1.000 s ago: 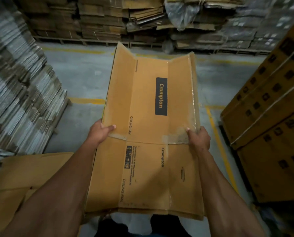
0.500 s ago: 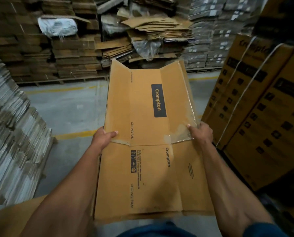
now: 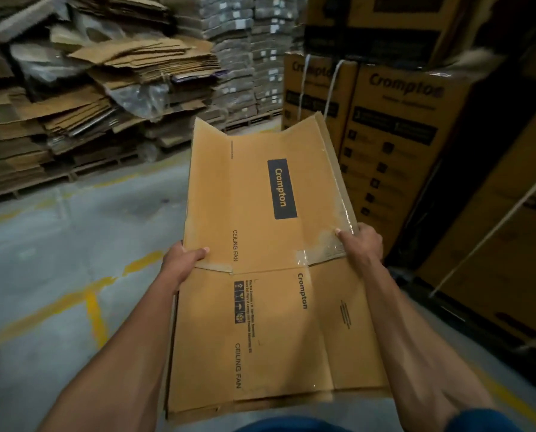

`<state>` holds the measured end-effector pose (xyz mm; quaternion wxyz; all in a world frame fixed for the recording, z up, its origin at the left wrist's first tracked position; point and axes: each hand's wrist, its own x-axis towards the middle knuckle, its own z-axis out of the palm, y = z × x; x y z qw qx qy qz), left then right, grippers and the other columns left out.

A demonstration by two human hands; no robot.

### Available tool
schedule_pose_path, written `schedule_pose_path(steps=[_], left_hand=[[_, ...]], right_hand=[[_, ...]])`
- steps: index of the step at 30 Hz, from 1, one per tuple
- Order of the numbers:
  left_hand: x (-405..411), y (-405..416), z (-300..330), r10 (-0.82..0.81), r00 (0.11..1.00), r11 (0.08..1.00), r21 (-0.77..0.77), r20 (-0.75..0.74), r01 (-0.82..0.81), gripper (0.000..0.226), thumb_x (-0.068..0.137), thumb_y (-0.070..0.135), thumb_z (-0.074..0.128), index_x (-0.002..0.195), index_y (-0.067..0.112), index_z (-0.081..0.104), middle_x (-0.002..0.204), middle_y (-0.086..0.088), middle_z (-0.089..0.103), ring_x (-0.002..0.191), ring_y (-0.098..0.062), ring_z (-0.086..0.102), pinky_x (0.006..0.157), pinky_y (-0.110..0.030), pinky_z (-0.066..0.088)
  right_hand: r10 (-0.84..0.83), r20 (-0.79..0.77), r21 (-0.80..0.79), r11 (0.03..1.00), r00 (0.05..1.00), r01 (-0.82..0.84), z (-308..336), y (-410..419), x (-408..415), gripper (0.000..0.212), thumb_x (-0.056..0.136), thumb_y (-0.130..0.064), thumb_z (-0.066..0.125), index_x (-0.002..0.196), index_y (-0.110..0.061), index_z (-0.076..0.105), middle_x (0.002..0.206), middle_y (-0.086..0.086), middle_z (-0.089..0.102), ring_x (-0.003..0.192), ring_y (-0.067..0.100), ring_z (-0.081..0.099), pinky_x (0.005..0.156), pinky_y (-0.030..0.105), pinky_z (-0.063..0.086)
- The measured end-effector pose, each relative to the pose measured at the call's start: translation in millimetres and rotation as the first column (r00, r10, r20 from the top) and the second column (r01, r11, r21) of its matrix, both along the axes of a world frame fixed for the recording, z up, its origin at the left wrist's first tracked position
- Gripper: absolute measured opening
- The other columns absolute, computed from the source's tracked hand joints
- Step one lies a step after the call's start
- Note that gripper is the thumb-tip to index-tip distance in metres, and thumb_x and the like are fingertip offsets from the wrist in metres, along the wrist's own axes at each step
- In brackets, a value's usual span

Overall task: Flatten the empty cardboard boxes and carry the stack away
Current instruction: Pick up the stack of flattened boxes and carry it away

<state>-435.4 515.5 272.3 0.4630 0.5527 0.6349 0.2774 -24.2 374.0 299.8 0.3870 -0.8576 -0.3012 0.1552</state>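
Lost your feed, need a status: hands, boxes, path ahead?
Left hand, right hand grip flattened box stack by its edges. Stack held level, off floor. Strapped cartons close on right.

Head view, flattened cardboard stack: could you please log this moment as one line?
step: carrying | flattened cardboard stack: held level | left hand: grips left edge | right hand: grips right edge | ahead: strapped boxes

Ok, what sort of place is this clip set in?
Most likely a warehouse. Flattened cardboard is heaped on pallets, strapped printed cartons stand stacked on the right, and the concrete floor has yellow painted lines.
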Motion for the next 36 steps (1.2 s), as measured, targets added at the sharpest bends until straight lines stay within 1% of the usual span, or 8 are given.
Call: schedule_pose_path(steps=[6,10,15,17,21,27,31,36], left_hand=[[102,-37,0,-0.216,0.976,0.976,0.012,0.013,0.216,0.041,0.086,0.041,0.083,0.121,0.023,0.073,0.107,0.000,0.079,0.098,-0.026,0.075,0.096,-0.050,0.060],[174,-69,-8,-0.350,0.936,0.936,-0.017,0.035,0.351,0.041,0.081,0.041,0.085,0.115,0.022,0.074,0.103,-0.001,0.081,0.096,-0.027,0.077,0.095,-0.053,0.061],[262,-139,3,-0.499,0.866,0.866,-0.006,0.040,0.499,0.029,0.091,0.029,0.082,0.117,0.023,0.069,0.108,-0.005,0.077,0.099,-0.028,0.073,0.096,-0.047,0.059],[292,-163,3,-0.551,0.834,0.833,-0.029,0.034,0.552,0.033,0.090,0.030,0.083,0.117,0.020,0.069,0.109,-0.005,0.077,0.100,-0.029,0.073,0.097,-0.049,0.059],[346,-205,-9,-0.642,0.765,0.763,-0.062,0.046,0.643,0.046,0.087,0.034,0.086,0.124,0.016,0.067,0.113,-0.006,0.077,0.103,-0.029,0.073,0.100,-0.053,0.058],[413,-270,-18,-0.775,0.628,0.620,-0.111,0.068,0.777,0.029,0.091,0.027,0.083,0.111,0.017,0.065,0.111,-0.010,0.076,0.101,-0.031,0.073,0.099,-0.054,0.058],[460,-299,-30,-0.844,0.535,0.524,-0.142,0.047,0.840,0.030,0.092,0.029,0.082,0.111,0.021,0.061,0.108,-0.006,0.074,0.099,-0.031,0.072,0.096,-0.054,0.059],[529,-315,-57,-0.905,0.426,0.416,-0.183,0.014,0.891,0.043,0.082,0.042,0.087,0.114,0.020,0.067,0.106,-0.007,0.078,0.095,-0.032,0.075,0.091,-0.056,0.061]], right_hand=[[-0.218,-0.005,-0.007,0.976,0.976,0.218,-7,-112,61,0.041,0.087,-0.057,0.075,0.112,-0.025,0.070,0.107,0.004,0.075,0.095,0.028,0.071,0.088,0.047,0.061],[-0.335,-0.006,-0.003,0.942,0.942,0.335,-8,-200,96,0.041,0.093,-0.050,0.075,0.119,-0.018,0.071,0.110,0.007,0.075,0.093,0.027,0.067,0.084,0.038,0.057],[-0.502,-0.007,-0.025,0.865,0.865,0.502,-12,-312,127,0.042,0.093,-0.051,0.073,0.118,-0.017,0.072,0.111,0.008,0.074,0.099,0.032,0.067,0.078,0.034,0.048],[-0.560,-0.013,-0.029,0.828,0.828,0.560,-15,-355,135,0.041,0.093,-0.050,0.073,0.117,-0.017,0.073,0.107,0.007,0.073,0.104,0.035,0.069,0.080,0.036,0.051],[-0.659,-0.035,-0.039,0.752,0.751,0.658,-23,-433,147,0.045,0.089,-0.052,0.074,0.119,-0.019,0.075,0.114,0.012,0.077,0.107,0.039,0.070,0.091,0.043,0.058],[-0.783,-0.033,-0.054,0.622,0.621,0.781,-35,-525,146,0.046,0.087,-0.052,0.074,0.119,-0.019,0.075,0.114,0.013,0.077,0.109,0.040,0.069,0.091,0.042,0.057],[-0.853,-0.043,-0.068,0.521,0.520,0.851,-45,-568,143,0.045,0.086,-0.055,0.074,0.119,-0.023,0.074,0.112,0.011,0.076,0.106,0.037,0.069,0.090,0.043,0.057],[-0.923,-0.047,-0.111,0.386,0.383,0.916,-52,-600,147,0.046,0.088,-0.052,0.074,0.123,-0.022,0.073,0.113,0.010,0.075,0.106,0.033,0.068,0.083,0.037,0.051]])
